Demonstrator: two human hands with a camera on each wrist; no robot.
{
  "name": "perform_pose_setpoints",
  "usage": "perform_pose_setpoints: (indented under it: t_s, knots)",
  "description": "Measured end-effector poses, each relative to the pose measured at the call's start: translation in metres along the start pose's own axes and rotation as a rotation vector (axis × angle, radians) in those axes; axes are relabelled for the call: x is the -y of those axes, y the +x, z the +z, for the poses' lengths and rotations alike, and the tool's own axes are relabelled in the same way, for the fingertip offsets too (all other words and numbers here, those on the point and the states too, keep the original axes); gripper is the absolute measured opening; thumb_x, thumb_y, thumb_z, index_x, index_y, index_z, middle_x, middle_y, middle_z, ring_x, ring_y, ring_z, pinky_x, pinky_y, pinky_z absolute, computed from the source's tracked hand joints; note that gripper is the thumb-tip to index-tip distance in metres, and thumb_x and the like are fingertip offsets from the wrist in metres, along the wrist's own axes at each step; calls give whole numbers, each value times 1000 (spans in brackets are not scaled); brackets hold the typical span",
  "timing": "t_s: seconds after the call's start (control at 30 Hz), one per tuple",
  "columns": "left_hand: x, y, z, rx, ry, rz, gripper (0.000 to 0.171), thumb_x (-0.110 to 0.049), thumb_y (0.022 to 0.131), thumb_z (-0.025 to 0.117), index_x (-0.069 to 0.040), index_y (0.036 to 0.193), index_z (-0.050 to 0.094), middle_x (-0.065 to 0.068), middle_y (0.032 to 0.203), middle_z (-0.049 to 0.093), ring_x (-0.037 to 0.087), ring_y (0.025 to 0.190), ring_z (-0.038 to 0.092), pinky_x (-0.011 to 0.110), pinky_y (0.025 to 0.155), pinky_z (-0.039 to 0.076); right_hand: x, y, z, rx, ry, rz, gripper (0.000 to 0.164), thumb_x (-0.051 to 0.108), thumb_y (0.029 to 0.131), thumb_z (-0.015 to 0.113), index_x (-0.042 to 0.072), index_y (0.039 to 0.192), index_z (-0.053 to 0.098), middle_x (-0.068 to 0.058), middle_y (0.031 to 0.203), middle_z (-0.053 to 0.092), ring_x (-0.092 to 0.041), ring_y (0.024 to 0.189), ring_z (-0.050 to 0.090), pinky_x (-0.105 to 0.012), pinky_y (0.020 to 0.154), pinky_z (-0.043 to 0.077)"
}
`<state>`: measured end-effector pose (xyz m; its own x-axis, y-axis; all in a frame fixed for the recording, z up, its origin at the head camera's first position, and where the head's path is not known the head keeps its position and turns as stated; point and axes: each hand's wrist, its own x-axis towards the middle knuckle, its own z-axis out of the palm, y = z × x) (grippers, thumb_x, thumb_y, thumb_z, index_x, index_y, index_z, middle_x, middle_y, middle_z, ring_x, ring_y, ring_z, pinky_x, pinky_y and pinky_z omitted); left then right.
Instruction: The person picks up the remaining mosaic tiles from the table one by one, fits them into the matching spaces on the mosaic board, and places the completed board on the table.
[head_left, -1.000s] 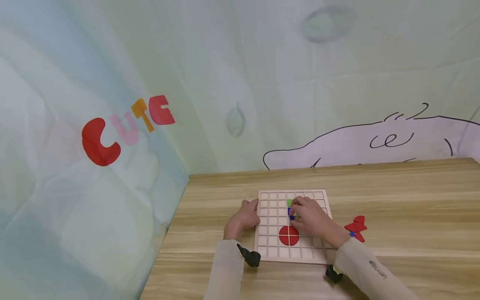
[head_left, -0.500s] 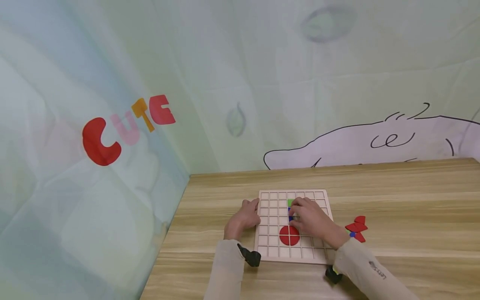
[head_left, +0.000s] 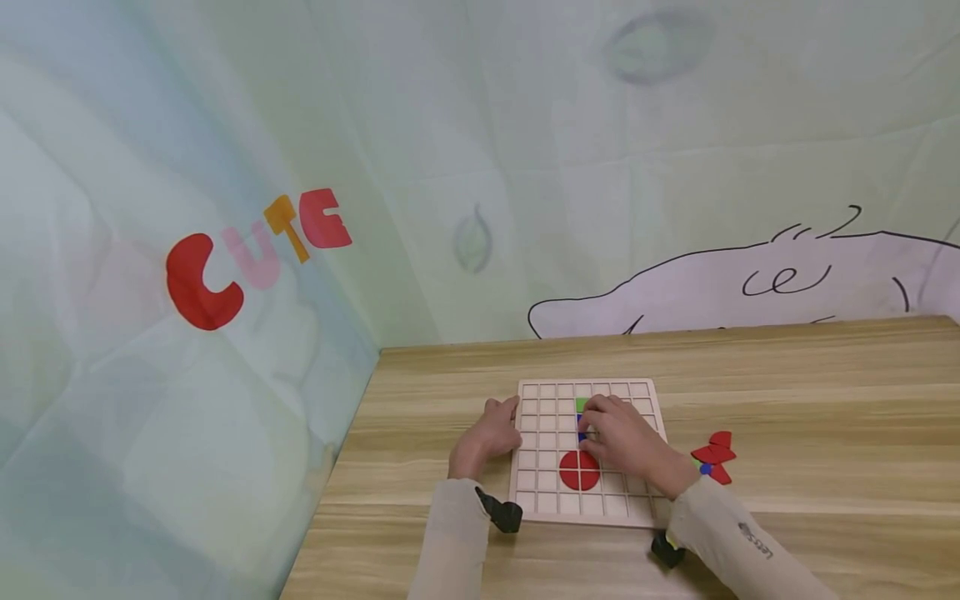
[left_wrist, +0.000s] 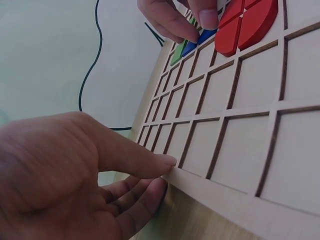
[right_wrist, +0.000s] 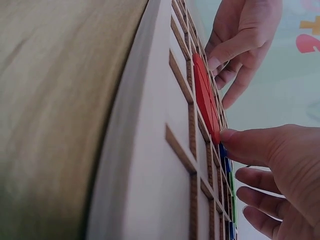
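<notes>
A pale wooden grid board point(head_left: 536, 480) lies on the table. Four-part red circle pieces point(head_left: 572, 462) sit in its cells, with a green piece point(head_left: 581, 405) and blue pieces point(left_wrist: 206, 36) in a row beyond them. My left hand point(head_left: 487, 435) grips the board's left edge, thumb on the rim and fingers curled below it in the left wrist view. Over the board, my right hand point(head_left: 628, 435) pinches a blue piece point(head_left: 581, 437) at its cell beside the red circle, thumb and finger at opposite sides. Its palm hides several cells.
Right of the board, loose red pieces point(head_left: 715, 454) lie in a small heap with a blue piece point(head_left: 706, 469) and a bit of green. The wooden table point(head_left: 832, 417) meets a printed cloth backdrop point(head_left: 480, 150) behind and at the left.
The blue piece under my right fingertips looked slightly askew a second ago and now lines up with the column. Both hands have stayed almost in place.
</notes>
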<state>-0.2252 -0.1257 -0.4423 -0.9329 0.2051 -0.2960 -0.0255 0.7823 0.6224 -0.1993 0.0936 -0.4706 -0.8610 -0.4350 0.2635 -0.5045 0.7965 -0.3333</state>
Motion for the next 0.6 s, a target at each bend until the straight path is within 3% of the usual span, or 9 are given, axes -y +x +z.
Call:
perform_pose_setpoints:
  t_s: [0.6]
  knots:
    - [-1, 1, 1, 1, -4, -24, 74, 6, 80, 54, -9, 149, 33, 17, 127, 36, 27, 93, 43, 33, 69, 35, 0, 0, 1, 15, 13, 6, 14, 23, 79, 77, 14, 87, 71, -2, 101, 59, -19, 92, 52, -40, 83, 44]
